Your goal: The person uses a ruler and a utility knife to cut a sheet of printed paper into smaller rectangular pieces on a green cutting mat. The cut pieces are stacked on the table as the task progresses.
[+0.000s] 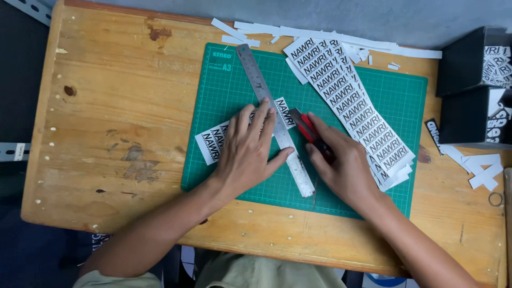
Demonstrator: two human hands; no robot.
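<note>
My left hand (249, 152) presses flat on a steel ruler (261, 88) that lies diagonally across a green cutting mat (224, 101). Under the ruler and my palm lies a white printed label strip (212, 144). My right hand (344, 168) grips a red and black utility knife (308, 129), its blade tip against the ruler's right edge, on the strip.
A fanned stack of printed label strips (352, 101) lies on the mat to the right. White paper offcuts (320, 34) line the wooden table's (117, 106) far edge. Two black boxes (469, 90) holding cut labels stand at the right, with more scraps (482, 168) below them.
</note>
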